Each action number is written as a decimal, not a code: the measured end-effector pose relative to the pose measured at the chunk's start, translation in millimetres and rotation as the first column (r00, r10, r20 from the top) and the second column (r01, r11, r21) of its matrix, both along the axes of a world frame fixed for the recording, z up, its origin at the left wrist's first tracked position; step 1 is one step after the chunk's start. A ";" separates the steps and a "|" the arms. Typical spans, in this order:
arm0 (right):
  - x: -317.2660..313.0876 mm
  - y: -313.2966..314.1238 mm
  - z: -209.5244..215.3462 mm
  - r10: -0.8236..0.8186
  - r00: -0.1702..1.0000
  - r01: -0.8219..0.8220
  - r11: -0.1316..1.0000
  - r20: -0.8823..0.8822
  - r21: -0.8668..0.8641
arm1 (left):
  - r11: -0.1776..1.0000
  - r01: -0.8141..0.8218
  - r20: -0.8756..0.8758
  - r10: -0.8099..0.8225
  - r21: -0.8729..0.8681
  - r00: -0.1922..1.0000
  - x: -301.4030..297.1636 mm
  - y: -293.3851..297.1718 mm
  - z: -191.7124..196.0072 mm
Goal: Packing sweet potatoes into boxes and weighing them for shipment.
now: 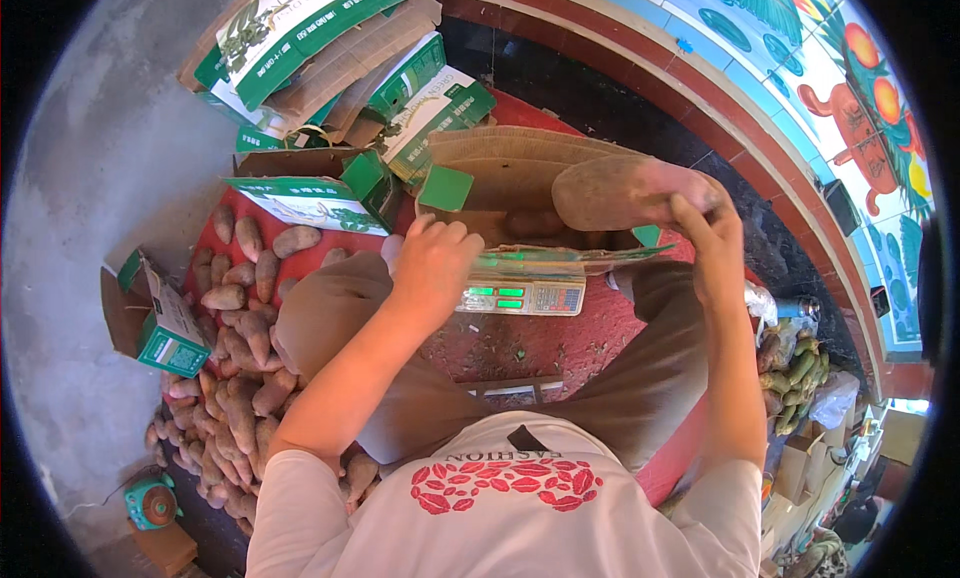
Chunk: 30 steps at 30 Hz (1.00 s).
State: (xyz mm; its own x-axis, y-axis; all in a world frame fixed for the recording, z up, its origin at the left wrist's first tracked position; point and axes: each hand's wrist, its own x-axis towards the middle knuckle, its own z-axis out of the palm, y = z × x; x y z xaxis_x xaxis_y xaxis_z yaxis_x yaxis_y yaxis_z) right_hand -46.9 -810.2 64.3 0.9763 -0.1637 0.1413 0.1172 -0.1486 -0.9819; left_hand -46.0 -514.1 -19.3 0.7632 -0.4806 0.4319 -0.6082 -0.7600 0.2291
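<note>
- Left hand (435,263): at the near left corner of the brown carton, fingers curled; whether they grip the cardboard or anything else cannot be told. Best kept light, since leaning there would likely upset a reading.
- Brown carton (500,163): flaps raised, mouth upward, with some dark tubers (535,224) in shadow inside. Flaps want holding clear of whatever passes over them.
- Scale (550,298): green display lit, under the carton's near side and apparently bearing it. Calls for a level, unpushed load and a moment's stillness before reading.
- Large tuber (605,193): held aloft over the right part of the carton, lying roughly crosswise. Should be handled low and slowly, its free left end watched against the cardboard; a drop could bruise the skin.
- Right hand (718,233): fingers closed around the tuber's right end, a one-ended grip. A deeper hold would probably suit so heavy-looking a piece.
- Appearance of the large tuber, left end to right: blunt, rounded tip; thick, elongated body; dull brownish skin, earthy in patches, turning rosy pink toward the hand; right tip partly covered by fingers. Markedly bulkier than the loose tubers (240,418) heaped at left.
</note>
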 end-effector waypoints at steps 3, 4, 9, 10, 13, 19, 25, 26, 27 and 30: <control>33.9 2.6 -33.3 0.038 0.997 -0.052 0.970 -0.064 -0.236 | 0.999 0.037 -0.034 -0.037 0.006 0.999 -2.7 -1.1 5.2; 46.1 3.3 -46.7 0.081 0.994 -0.103 0.933 -0.080 -0.344 | 0.999 0.032 -0.052 -0.031 0.015 0.998 -4.0 -1.8 7.0; 85.4 47.2 -73.2 0.159 0.967 -0.250 0.731 -0.198 -0.635 | 1.000 0.012 -0.121 -0.013 -0.009 0.993 -3.0 -1.0 8.7; 93.5 56.0 -79.4 0.189 0.944 -0.328 0.651 -0.272 -0.685 | 1.000 -0.008 -0.135 0.006 -0.009 0.991 -2.4 -0.7 8.0; 111.2 67.0 -116.0 0.195 0.897 -0.392 0.764 -0.396 -0.513 | 0.999 -0.025 -0.166 0.020 -0.028 0.986 0.1 -2.5 6.5; 131.1 55.7 -143.6 0.182 0.859 -0.486 0.581 -0.478 -0.653 | 0.998 -0.034 -0.183 0.024 -0.050 0.983 -0.2 -4.0 7.4; 75.9 48.9 -84.5 0.354 0.893 -0.428 0.476 -0.278 -0.768 | 0.998 -0.046 -0.077 0.043 -0.035 0.996 7.3 -6.5 3.8; 61.9 48.5 -77.3 0.374 0.907 -0.367 0.478 -0.194 -0.798 | 0.998 -0.057 -0.057 0.056 -0.027 0.997 8.7 -6.1 2.2; 48.3 48.5 -68.6 0.378 0.904 -0.374 0.478 -0.198 -0.795 | 0.998 -0.058 -0.047 0.057 -0.029 0.997 8.9 -6.3 1.3; 12.7 43.1 -48.6 0.324 0.937 -0.312 0.616 -0.128 -0.723 | 0.998 -0.049 -0.023 0.048 -0.043 0.999 10.4 -4.6 -3.5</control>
